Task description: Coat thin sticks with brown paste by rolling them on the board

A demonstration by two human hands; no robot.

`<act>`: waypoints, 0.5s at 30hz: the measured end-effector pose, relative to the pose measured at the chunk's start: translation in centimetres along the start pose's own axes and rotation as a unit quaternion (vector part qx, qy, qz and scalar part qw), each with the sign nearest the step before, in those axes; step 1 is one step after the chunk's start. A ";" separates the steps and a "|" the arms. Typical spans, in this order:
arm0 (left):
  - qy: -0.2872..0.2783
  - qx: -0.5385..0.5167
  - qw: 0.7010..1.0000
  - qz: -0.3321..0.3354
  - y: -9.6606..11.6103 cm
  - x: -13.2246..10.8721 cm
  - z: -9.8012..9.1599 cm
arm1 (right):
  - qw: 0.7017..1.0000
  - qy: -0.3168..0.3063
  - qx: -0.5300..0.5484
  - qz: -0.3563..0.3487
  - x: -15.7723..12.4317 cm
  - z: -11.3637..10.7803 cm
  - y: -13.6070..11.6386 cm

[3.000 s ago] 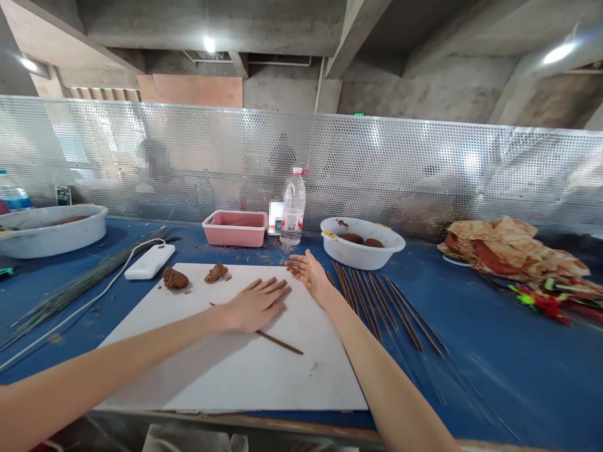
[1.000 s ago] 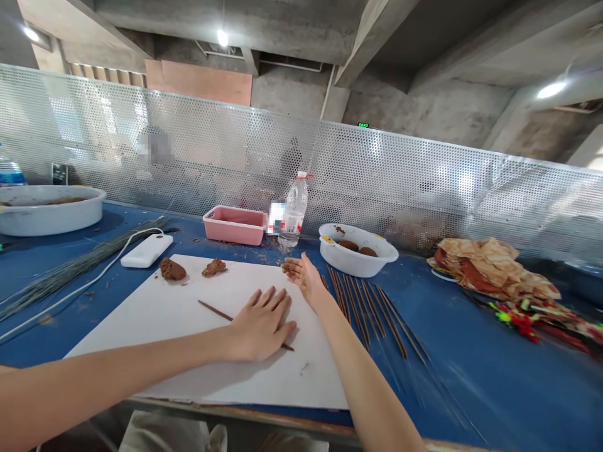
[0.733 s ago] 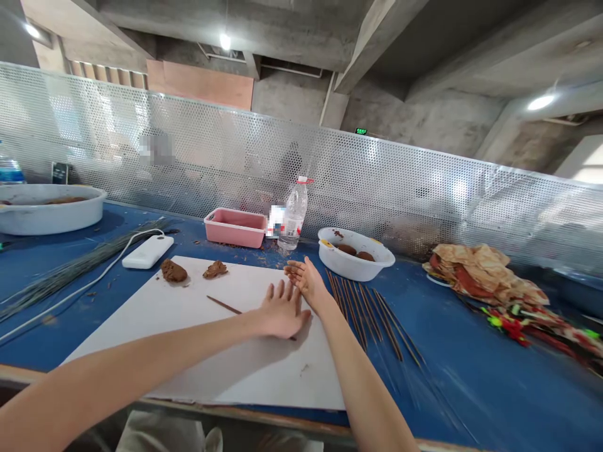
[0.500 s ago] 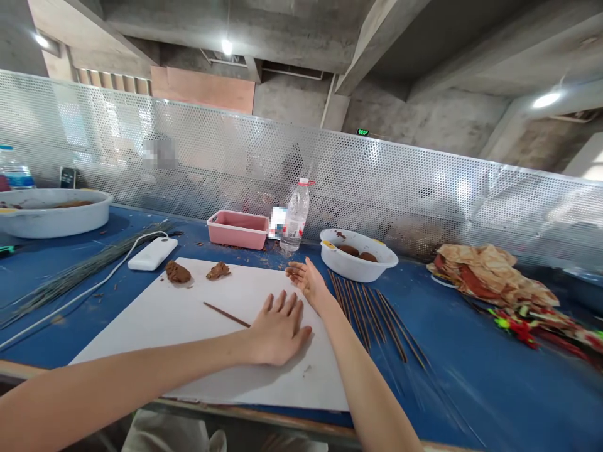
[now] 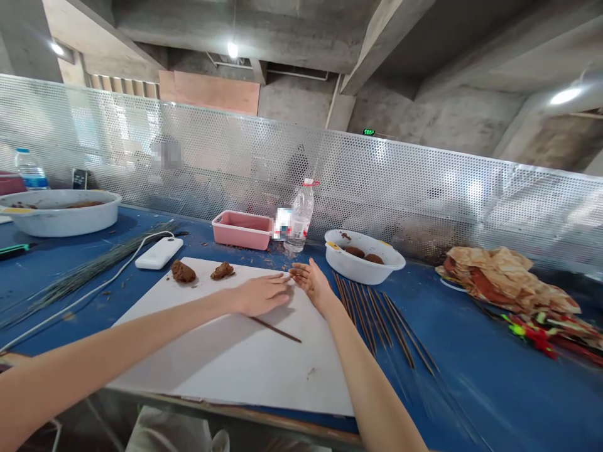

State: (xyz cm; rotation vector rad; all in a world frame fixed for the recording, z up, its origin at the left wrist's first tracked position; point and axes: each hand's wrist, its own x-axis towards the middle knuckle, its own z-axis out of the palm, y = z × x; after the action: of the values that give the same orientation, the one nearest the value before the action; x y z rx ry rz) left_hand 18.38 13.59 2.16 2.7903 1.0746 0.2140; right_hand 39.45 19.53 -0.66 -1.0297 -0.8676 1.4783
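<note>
A thin brown incense-like stick point(image 5: 277, 330) lies on the white board point(image 5: 211, 361), its left end hidden by my left hand point(image 5: 264, 295). That hand is open, with fingers stretched out and pointing right. My right hand point(image 5: 311, 285) is beside its fingertips, over the board's far right edge, half turned with loosely spread fingers and nothing visible in it. Two lumps of brown clay-like paste, a larger one point(image 5: 183, 272) and a smaller one point(image 5: 222, 270), sit at the board's far left. Several similar brown sticks point(image 5: 372, 314) lie to the right on the blue table.
Behind the board stand a pink box point(image 5: 241, 231), a clear bottle point(image 5: 300, 220) and a white basin point(image 5: 365, 267) holding brown lumps. A white power bank point(image 5: 159, 253) with its cable and a bundle of thin wires point(image 5: 89, 270) lie left; crumpled brown paper point(image 5: 504, 276) lies right.
My left hand has moved away from me and slightly left, its fingers turning toward the right. More of the stick's right end now shows. My right hand stays nearly in place.
</note>
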 end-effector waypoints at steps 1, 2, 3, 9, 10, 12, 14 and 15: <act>0.001 0.005 1.000 -0.003 -1.0 -1.1 -0.1 | 1.000 -0.001 -0.002 0.001 0.1 0.0 0.1; 0.000 0.008 1.000 -0.005 -1.9 -2.3 -0.1 | 1.000 -0.003 -0.003 0.002 0.1 0.0 0.2; -0.002 0.011 1.000 -0.006 -2.5 -3.5 0.0 | 1.000 -0.005 -0.004 0.002 0.2 0.1 0.2; 0.010 0.026 1.000 0.010 -2.6 -8.5 1.5 | 1.000 -0.019 0.002 -0.013 0.3 0.4 0.3; 0.015 0.028 0.999 0.009 -2.5 -8.7 1.6 | 1.000 -0.021 0.004 -0.016 0.3 0.4 0.3; 0.017 0.026 1.000 0.002 -2.4 -8.5 1.6 | 0.999 -0.024 0.008 -0.022 0.2 0.4 0.3; 0.003 0.018 1.000 -0.004 -2.6 -7.5 1.3 | 0.999 -0.024 0.010 -0.024 0.2 0.4 0.4; -0.007 0.012 1.000 -0.005 -2.9 -6.8 1.0 | 0.999 -0.023 0.011 -0.024 0.2 0.4 0.4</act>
State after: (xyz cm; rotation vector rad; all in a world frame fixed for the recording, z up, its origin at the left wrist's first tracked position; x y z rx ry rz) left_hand 11.69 11.05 0.05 2.8034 1.0957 0.1819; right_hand 38.97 19.71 -0.94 -0.9549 -0.9014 1.4730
